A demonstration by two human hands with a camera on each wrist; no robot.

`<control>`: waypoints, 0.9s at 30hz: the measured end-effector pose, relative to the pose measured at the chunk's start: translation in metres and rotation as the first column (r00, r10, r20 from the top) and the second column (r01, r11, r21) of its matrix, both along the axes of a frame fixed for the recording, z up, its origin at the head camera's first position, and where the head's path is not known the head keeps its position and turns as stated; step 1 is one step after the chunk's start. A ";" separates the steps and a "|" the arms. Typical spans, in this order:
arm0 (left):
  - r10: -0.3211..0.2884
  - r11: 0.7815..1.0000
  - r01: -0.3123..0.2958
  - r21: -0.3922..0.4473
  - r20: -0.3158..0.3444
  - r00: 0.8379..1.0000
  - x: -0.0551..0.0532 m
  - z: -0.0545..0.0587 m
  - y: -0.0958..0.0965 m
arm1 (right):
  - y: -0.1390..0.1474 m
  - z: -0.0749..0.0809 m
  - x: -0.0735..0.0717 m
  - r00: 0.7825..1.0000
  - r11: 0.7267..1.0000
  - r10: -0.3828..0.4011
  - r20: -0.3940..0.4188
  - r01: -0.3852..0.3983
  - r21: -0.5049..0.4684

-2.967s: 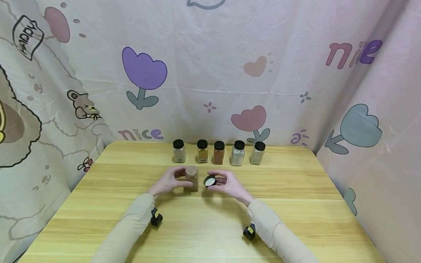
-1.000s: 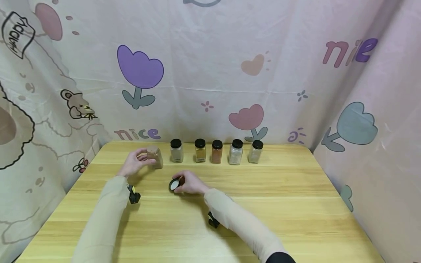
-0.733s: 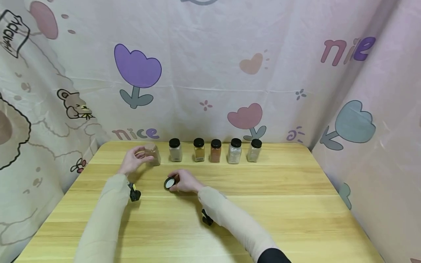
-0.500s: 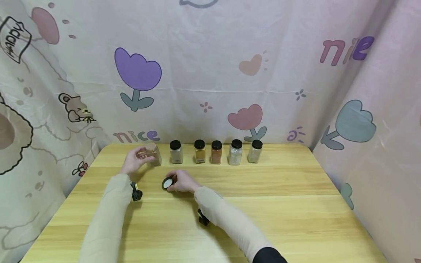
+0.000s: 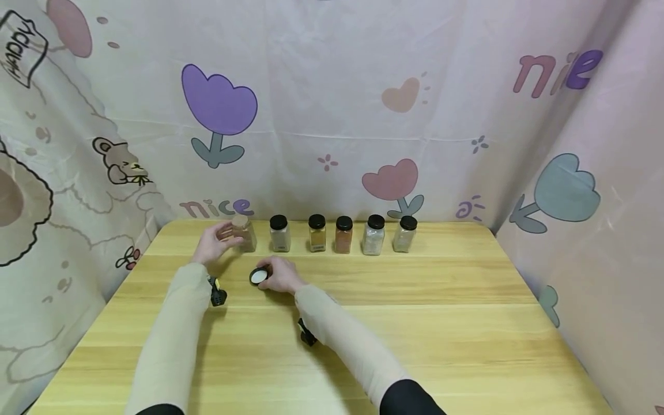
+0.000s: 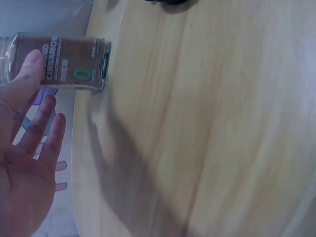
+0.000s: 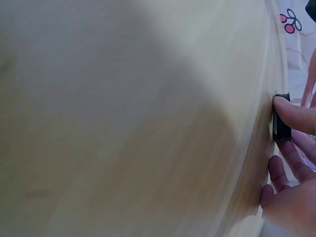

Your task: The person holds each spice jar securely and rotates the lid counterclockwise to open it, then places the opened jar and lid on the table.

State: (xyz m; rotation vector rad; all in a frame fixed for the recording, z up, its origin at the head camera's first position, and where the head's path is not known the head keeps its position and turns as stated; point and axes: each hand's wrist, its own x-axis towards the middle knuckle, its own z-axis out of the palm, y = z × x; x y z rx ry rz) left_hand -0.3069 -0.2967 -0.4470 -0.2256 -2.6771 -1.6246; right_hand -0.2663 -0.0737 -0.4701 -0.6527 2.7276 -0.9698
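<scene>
At the back left of the table, my left hand (image 5: pixel 214 242) grips a spice jar (image 5: pixel 245 233) of brown powder by its side. Its label reads ground cinnamon in the left wrist view, where the thumb lies along the jar's near face. The jar has no black lid on; its top looks light brown. In front of it, my right hand (image 5: pixel 282 275) pinches a round black lid (image 5: pixel 259 276), white inside facing up. The right wrist view shows this lid (image 7: pixel 282 118) edge-on between thumb and fingers, near the tabletop.
Along the back edge stand several black-lidded jars in a row: a grey one (image 5: pixel 280 234), a yellow one (image 5: pixel 317 233), a reddish one (image 5: pixel 343 235) and white ones (image 5: pixel 373 236). A patterned cloth (image 5: pixel 306 115) hangs behind the wooden table (image 5: pixel 425 323).
From the table's middle, my left hand has carried the cinnamon jar to the left end of the row. The right hand, still pinching the lid, has moved left after it.
</scene>
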 end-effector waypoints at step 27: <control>0.059 0.998 -0.061 -0.034 -0.053 0.997 0.032 -0.008 -0.041 | -0.044 -0.010 -0.009 0.964 0.972 -0.226 -0.141 0.234 0.038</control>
